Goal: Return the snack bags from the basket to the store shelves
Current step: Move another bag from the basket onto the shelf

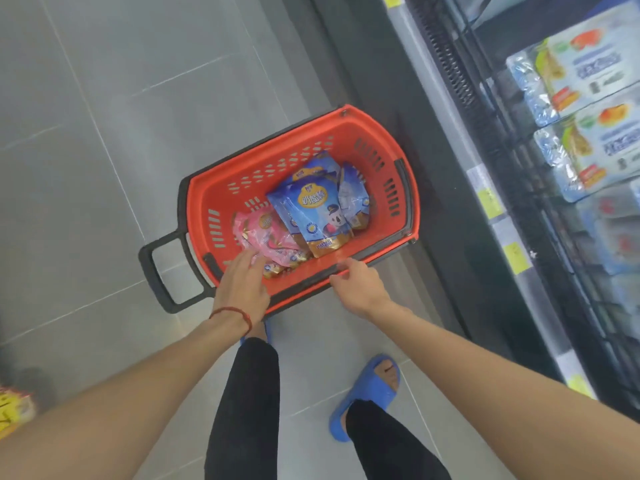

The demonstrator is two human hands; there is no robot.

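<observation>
A red basket (346, 128) stands on the grey tiled floor (104, 133), just beside the dark base of a chilled shelf unit (460, 81) that runs along the right. A black pull handle (147, 265) sticks out from the basket's near-left end, and a black carrying bar lies folded along its near rim. The snack bags are all in the basket: several blue bags (318, 216) are stacked in the middle and lean toward the right end, and a small heap of pink bags (263, 237) fills the near-left corner. The left hand (242, 282), with a red string bracelet (232, 311) on its wrist, reaches over the near rim with its fingers stretched out, and the fingertips rest on the pink bags without closing round them. The right hand (360, 285) hovers at the near rim above the folded bar, fingers bent – whether it grips the bar or only touches it I cannot tell. The two hands are apart, with a stretch of the rim between them. Pale blue boxed packs (588, 64) are stacked on the shelves, and yellow price tags (516, 258) sit on the shelf edges. Below are black trousers (249, 393) and a blue slipper (367, 386) – the other foot is mostly hidden behind the left leg.
</observation>
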